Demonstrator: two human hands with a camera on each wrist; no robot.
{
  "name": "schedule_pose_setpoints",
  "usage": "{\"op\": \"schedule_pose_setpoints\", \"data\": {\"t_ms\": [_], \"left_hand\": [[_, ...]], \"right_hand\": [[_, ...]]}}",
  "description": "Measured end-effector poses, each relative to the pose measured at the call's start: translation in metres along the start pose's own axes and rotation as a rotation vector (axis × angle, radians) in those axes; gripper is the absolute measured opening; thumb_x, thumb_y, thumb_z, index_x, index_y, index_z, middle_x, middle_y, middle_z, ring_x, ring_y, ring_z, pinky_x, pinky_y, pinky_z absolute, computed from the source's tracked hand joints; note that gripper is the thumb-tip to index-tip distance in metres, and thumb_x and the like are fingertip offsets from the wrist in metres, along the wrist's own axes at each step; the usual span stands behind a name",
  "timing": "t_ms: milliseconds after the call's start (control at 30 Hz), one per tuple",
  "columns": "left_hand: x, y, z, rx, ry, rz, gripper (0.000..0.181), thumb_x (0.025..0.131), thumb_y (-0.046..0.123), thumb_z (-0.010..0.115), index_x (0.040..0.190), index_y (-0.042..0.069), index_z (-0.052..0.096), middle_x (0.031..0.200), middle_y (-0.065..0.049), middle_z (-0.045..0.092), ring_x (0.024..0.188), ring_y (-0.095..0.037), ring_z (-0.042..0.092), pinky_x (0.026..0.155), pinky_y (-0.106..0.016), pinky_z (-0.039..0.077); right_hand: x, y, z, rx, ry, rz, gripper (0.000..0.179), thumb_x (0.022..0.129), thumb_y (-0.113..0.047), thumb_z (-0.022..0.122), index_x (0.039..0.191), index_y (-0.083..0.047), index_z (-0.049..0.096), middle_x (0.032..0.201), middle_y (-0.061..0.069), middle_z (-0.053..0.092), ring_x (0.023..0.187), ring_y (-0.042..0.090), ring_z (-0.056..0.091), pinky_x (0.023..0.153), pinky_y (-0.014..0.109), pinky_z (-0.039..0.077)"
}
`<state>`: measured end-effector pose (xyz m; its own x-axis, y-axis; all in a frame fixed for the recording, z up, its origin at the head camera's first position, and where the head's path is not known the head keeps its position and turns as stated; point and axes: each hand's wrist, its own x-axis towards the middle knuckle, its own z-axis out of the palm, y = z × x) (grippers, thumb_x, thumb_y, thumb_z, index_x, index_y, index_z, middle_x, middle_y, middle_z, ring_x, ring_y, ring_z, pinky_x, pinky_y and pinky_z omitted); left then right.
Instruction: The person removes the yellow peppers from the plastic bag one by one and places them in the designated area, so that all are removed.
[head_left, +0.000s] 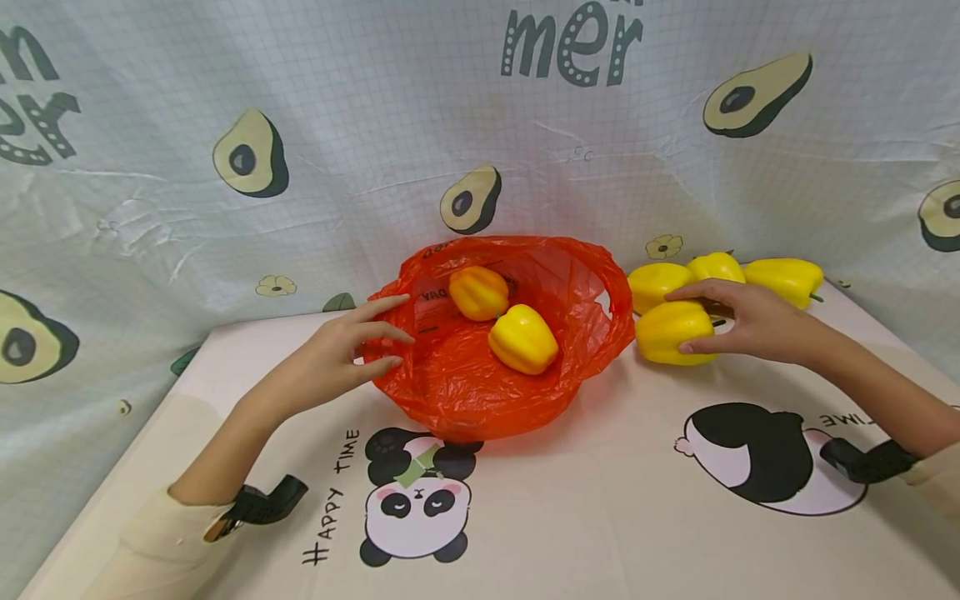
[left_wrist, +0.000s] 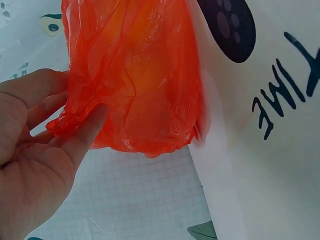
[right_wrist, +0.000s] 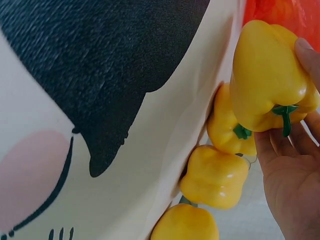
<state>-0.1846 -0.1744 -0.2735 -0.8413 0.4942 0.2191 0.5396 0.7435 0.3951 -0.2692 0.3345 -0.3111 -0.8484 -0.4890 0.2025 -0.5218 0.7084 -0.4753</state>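
Note:
A red plastic bag lies with its mouth open, and two yellow bell peppers sit inside, one farther back and one nearer the front. At its left rim, my left hand holds the thin film between thumb and fingers. The left wrist view shows the thumb against the bag's outer side. To the right of the bag, my right hand grips another yellow bell pepper by its sides. In the right wrist view its green stem points toward the palm.
Behind the gripped pepper stand three more yellow bell peppers along the back of the table. A white covering with avocado prints hangs behind. Panda drawings mark the pale tabletop in front.

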Motion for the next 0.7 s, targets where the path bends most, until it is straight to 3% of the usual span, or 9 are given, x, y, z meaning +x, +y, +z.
{"op": "schedule_pose_setpoints", "data": {"t_ms": [133, 367, 700], "left_hand": [[0.0000, -0.0003, 0.0004, 0.001, 0.002, 0.005, 0.025, 0.092, 0.007, 0.073, 0.116, 0.009, 0.075, 0.159, -0.013, 0.041, 0.134, -0.034, 0.049, 0.077, -0.035, 0.057], [0.0002, -0.0005, -0.0001, 0.003, 0.000, 0.004, 0.025, 0.092, 0.007, 0.073, 0.116, 0.008, 0.075, 0.159, -0.014, 0.041, 0.140, -0.037, 0.044, 0.082, -0.038, 0.058], [-0.0001, -0.0001, -0.0006, -0.004, 0.004, 0.007, 0.025, 0.092, 0.005, 0.073, 0.116, 0.010, 0.075, 0.158, -0.014, 0.041, 0.133, -0.035, 0.049, 0.077, -0.034, 0.057]], "right_hand": [[0.0008, 0.0008, 0.0005, 0.003, -0.002, -0.001, 0.064, 0.077, -0.031, 0.090, 0.133, -0.014, 0.064, 0.129, 0.006, 0.064, 0.108, 0.016, 0.059, 0.088, 0.006, 0.044], [0.0022, 0.0015, 0.0016, 0.030, -0.037, 0.019, 0.066, 0.077, -0.031, 0.090, 0.133, -0.010, 0.062, 0.130, 0.008, 0.062, 0.113, 0.026, 0.060, 0.088, 0.006, 0.043], [0.0042, 0.0035, 0.0063, 0.057, -0.029, 0.027, 0.066, 0.076, -0.029, 0.091, 0.131, -0.007, 0.062, 0.127, 0.009, 0.062, 0.111, 0.027, 0.059, 0.088, 0.006, 0.044]]}}
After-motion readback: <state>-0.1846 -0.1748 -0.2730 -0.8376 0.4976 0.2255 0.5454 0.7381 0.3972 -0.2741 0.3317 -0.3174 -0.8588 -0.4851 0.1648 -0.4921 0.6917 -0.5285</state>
